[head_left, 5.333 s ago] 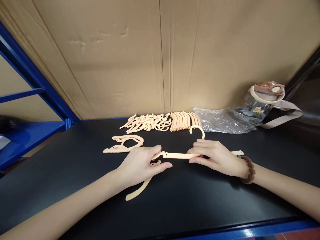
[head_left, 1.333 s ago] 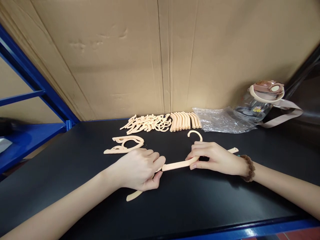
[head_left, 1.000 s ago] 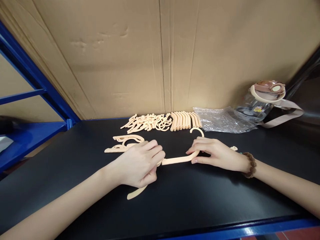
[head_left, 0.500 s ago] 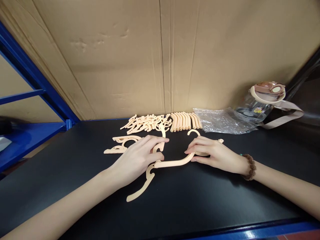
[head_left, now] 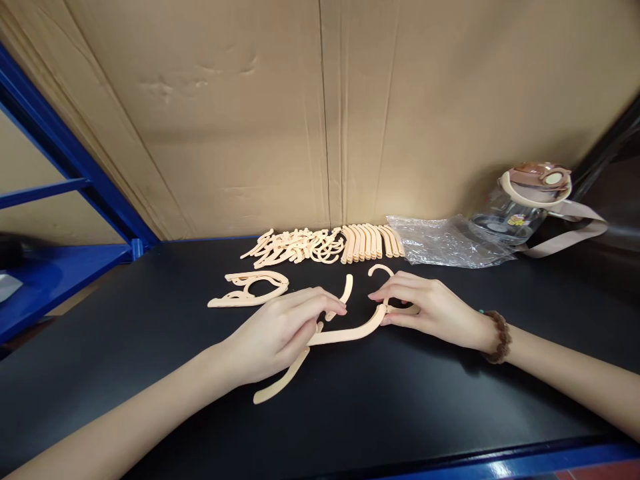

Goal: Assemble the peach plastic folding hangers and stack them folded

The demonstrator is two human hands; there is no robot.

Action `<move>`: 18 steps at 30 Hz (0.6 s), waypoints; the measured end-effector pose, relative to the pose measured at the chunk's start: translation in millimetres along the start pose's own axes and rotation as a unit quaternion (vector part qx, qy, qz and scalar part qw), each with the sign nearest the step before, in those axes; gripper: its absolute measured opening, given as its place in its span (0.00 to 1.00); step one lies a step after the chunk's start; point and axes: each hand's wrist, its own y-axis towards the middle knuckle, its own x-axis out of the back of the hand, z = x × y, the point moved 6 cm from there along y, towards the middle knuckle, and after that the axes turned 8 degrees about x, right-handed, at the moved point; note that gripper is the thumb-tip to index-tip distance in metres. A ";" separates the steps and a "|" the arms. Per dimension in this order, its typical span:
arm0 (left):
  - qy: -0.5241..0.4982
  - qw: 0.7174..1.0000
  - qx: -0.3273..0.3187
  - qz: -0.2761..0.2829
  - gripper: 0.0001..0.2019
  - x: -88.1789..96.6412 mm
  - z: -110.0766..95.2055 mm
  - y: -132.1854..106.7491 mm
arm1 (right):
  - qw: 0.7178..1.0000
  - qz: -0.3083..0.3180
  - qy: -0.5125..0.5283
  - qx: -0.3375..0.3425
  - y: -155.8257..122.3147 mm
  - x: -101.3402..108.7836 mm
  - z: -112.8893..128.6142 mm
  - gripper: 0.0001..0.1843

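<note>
My right hand [head_left: 433, 303] pinches a beige plastic folding hanger at the joint below its hook [head_left: 381, 268]. From that joint a long curved hanger arm [head_left: 350, 333] runs left towards my left hand [head_left: 285, 333]. The left hand's fingers are bent and pressed on the lower end of a short curved hanger piece [head_left: 347, 289], which tilts up to the right; the thumb is mostly hidden. Another curved hanger piece [head_left: 283, 381] lies on the black table below the left hand. Behind the left hand lies a folded hanger [head_left: 280, 293].
At the back are a loose pile of beige hanger parts [head_left: 295, 247] and a neat row of curved arms [head_left: 363, 242]. A clear plastic bag [head_left: 450, 240] lies right of them, beside a transparent bottle [head_left: 520, 207] with a strap. Cardboard [head_left: 225, 133] stands behind the black table [head_left: 400, 407].
My left hand has shifted slightly down and tilted the short curved piece lower and to the right. More of the folded hanger shows. The right hand has barely moved; the hook has turned left a little.
</note>
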 end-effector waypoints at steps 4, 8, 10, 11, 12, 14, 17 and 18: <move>0.015 0.999 0.023 0.027 0.12 -2.0 -3.1 0.4 | 1.000 -0.011 -0.005 -0.020 -2.0 0.2 -1.4 0.19; 0.056 0.998 0.013 0.038 0.17 -6.0 -4.9 0.4 | 0.999 -0.014 -0.009 -0.032 -3.1 1.1 -1.1 0.19; 0.069 0.997 0.009 0.041 0.16 -8.1 -4.6 0.1 | 0.999 -0.015 -0.012 -0.032 -2.9 1.6 -0.3 0.18; 0.074 0.996 0.009 0.042 0.15 -8.9 -4.2 0.0 | 0.999 -0.015 -0.013 -0.032 -2.7 1.8 -0.1 0.18; 0.077 0.996 0.008 0.044 0.15 -9.5 -4.0 -0.3 | 0.999 -0.016 -0.013 -0.031 -2.5 1.9 0.0 0.18; 0.080 0.996 0.008 0.042 0.14 -9.9 -3.9 -0.7 | 0.999 -0.016 -0.015 -0.031 -2.3 1.6 -0.3 0.18; 0.079 0.996 0.003 0.040 0.14 -9.7 -4.6 -1.1 | 0.999 -0.016 -0.019 -0.029 -2.6 1.2 -0.7 0.18; 0.080 0.996 0.003 0.040 0.14 -9.8 -4.7 -1.1 | 0.999 -0.016 -0.020 -0.027 -2.7 1.1 -0.7 0.18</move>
